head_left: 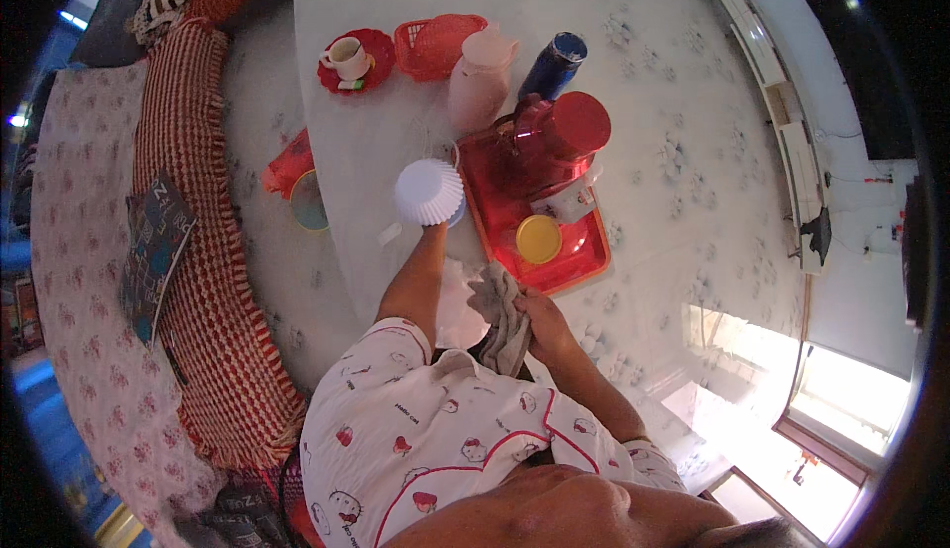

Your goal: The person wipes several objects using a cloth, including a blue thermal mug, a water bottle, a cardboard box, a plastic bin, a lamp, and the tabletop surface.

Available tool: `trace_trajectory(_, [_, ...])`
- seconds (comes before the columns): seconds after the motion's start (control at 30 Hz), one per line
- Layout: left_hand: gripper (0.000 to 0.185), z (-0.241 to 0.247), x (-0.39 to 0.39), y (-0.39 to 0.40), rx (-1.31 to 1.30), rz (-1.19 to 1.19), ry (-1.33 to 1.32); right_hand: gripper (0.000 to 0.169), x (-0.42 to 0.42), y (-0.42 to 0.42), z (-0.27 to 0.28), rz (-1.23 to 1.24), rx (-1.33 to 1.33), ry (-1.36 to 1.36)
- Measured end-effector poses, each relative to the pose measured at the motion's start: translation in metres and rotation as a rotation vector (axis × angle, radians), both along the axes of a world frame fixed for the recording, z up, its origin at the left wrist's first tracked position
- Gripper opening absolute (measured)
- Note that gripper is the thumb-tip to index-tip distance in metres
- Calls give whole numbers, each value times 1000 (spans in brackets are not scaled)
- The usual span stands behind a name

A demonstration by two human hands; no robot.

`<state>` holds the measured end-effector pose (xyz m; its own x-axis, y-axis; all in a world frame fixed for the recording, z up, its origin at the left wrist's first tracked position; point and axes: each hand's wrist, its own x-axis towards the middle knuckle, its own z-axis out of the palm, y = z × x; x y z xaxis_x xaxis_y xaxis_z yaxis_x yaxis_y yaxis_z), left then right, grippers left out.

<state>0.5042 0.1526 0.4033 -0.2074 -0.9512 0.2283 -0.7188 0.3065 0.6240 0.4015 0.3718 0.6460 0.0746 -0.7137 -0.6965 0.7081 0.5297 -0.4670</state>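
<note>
My left arm reaches over the white table [371, 147] to a white fluted lampshade [429, 191], which hides most of my left hand [434, 227]; its grip cannot be made out. Beneath the shade a bit of a blue base shows. Close to my body, my right hand [540, 318] holds a crumpled grey cloth [505, 318]. Right of the lampshade lies a red tray [505, 232] bearing a shiny red pot with a round red lid [581, 125], a yellow-lidded container [539, 239] and a whitish box [568, 203].
A pink pitcher [479, 84], a dark blue canister [553, 65], a red basket [438, 47] and a white cup [346, 58] on a red saucer stand at the table's far part. A sofa with a red woven cover [197, 251] is at left. A red thing [289, 165] lies beyond the table's left edge.
</note>
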Motion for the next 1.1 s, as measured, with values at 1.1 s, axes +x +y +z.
trace_trajectory(1.1, [62,-107,117,86,299,-208,-106,39,0,26,-80,-227,107,165])
